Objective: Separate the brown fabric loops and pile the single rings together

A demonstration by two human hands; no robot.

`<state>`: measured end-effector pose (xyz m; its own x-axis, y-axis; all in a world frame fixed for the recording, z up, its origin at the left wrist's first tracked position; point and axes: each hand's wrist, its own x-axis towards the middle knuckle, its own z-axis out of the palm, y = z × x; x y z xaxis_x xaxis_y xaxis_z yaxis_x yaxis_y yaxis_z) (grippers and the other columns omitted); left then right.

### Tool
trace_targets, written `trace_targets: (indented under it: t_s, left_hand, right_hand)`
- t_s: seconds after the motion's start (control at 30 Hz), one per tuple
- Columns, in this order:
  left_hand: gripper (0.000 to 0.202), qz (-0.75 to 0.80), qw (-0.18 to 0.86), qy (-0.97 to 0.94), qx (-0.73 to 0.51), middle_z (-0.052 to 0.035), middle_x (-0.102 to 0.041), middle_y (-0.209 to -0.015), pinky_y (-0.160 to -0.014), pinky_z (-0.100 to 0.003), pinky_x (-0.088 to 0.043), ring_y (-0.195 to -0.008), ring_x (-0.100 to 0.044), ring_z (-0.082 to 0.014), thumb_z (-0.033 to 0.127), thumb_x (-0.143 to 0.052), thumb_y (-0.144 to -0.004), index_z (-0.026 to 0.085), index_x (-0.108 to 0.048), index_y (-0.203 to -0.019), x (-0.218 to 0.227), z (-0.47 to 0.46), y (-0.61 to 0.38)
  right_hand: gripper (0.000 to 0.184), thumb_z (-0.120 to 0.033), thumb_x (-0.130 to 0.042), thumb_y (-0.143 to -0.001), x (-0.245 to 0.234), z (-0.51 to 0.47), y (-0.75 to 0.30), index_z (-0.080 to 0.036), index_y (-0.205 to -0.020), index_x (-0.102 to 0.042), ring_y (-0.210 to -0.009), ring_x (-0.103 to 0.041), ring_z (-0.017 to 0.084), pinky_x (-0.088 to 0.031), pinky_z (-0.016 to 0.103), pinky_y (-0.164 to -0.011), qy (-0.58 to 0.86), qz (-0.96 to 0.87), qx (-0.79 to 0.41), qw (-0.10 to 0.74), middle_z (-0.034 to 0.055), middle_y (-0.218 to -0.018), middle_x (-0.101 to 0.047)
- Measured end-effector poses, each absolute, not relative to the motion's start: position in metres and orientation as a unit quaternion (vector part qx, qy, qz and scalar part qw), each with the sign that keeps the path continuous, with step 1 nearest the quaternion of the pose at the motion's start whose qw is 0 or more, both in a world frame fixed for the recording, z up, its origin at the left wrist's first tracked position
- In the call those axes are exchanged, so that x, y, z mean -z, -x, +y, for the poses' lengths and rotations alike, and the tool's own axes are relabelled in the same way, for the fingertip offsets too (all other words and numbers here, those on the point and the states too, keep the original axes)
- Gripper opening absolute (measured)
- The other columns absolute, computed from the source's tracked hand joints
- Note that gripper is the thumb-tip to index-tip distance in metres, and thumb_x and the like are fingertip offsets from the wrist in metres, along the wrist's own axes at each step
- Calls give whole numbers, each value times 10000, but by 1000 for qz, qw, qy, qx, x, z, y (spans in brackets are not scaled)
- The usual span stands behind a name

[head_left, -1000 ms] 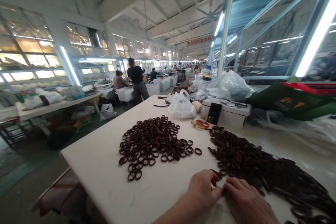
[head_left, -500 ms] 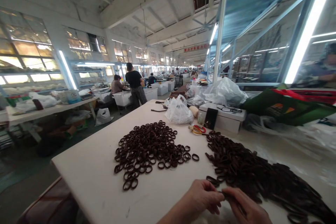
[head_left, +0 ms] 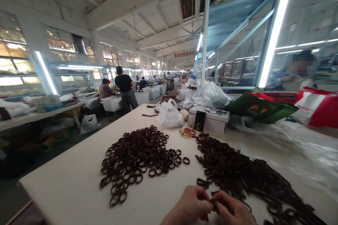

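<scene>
Close together at the table's front, my left hand and my right hand pinch a small dark brown loop between their fingertips. Most of that loop is hidden by the fingers. Ahead and to the left lies a heap of round dark brown rings, with a few loose at its edges. On the right, beside and beyond my right hand, spreads a larger pile of flattened dark brown loops. One small group of loops lies just past my fingers.
Scissors with red and yellow handles lie behind the piles, near a white plastic bag, a dark phone and a white box with glasses on it. A green bag stands at right. Several people work farther off.
The view has swung to the right, so the table and piles appear farther left. My hands have drawn closer together, still pinching the loop.
</scene>
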<state>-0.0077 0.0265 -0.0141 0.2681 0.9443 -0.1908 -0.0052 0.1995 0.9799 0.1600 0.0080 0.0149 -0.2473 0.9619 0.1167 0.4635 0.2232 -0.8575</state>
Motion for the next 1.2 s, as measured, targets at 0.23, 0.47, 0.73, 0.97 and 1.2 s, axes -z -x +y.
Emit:
trace_targets:
  t_s: [0.23, 0.47, 0.73, 0.97, 1.2]
  left_hand:
    - [190, 488, 569, -491, -443, 4, -535, -475, -436, -205, -339, -436, -467, -116, 273, -597, -506, 140, -574, -640, -7, 27, 14]
    - [169, 437, 583, -509, -458, 2, -576, -519, -500, -217, -378, -495, -513, -131, 254, -633, -551, 135, -574, -654, -1, 16, 6]
    - [63, 508, 388, -649, -412, 25, -551, -593, -501, -207, -334, -549, -532, -132, 137, -515, -675, 175, -524, -725, -7, 5, 3]
    - [71, 556, 238, -710, -361, 39, -503, -614, -555, -219, -308, -567, -475, -124, 126, -528, -774, 192, -504, -777, -27, -3, 3]
    - [87, 583, 197, -692, -378, 54, -503, -599, -552, -198, -349, -547, -507, -113, 128, -544, -783, 194, -489, -767, -29, 11, 23]
  right_hand:
    - [188, -321, -546, -739, -14, 11, -163, -173, -777, -655, -688, -533, 151, -434, 226, -643, 436, -696, -460, 337, 5, -701, -581]
    - [182, -266, -478, -853, -18, 4, -159, -190, -745, -604, -711, -543, 143, -452, 227, -677, 410, -788, -297, 349, 13, -756, -570]
    - [72, -256, -465, -800, -18, -6, -149, -219, -744, -489, -574, -561, 147, -394, 239, -555, 573, -748, -124, 310, -19, -651, -595]
    - [146, -171, -467, -825, -38, -13, -135, -218, -880, -594, -552, -593, 164, -270, 253, -531, 638, -733, -21, 235, 0, -643, -648]
    - [199, -338, -477, -906, -30, -7, -141, -236, -975, -632, -632, -614, 162, -311, 255, -573, 612, -751, -51, 243, 0, -734, -682]
